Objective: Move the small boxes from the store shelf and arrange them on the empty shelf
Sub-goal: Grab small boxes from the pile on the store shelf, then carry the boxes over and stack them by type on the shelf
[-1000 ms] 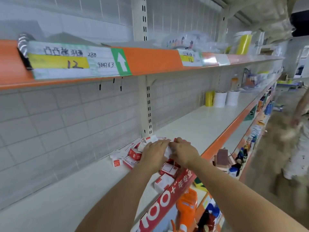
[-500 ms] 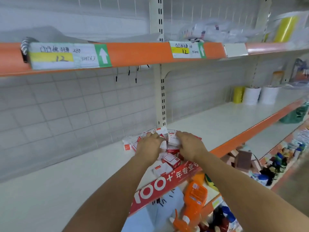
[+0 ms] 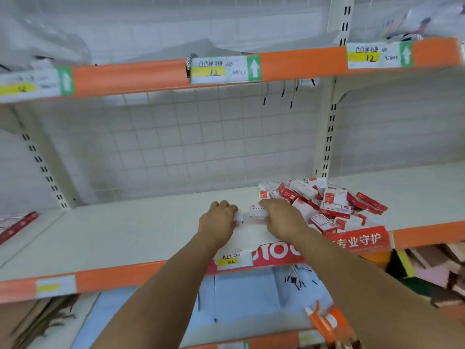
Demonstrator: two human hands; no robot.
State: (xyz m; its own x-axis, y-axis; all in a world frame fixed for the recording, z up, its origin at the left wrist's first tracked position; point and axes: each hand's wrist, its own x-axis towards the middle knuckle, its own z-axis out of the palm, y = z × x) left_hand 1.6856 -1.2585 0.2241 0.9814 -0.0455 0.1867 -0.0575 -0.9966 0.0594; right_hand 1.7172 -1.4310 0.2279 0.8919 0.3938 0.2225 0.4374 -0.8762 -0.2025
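Store shelving filled the head view: a cream metal shelf [image 3: 125,238] with an orange front lip, a wire-grid back panel [image 3: 176,147] behind it. Toward the shelf's right end lay a loose heap of small red-and-white cardboard boxes [image 3: 324,202]. Both hands worked just left of that heap, near the front edge. The left hand [image 3: 219,220] was curled round 1 white box [image 3: 237,217]; the right hand [image 3: 281,217] gripped another [image 3: 258,211], its long axis roughly along the shelf. Bare shelf stretched leftward, seemingly free for arranging.
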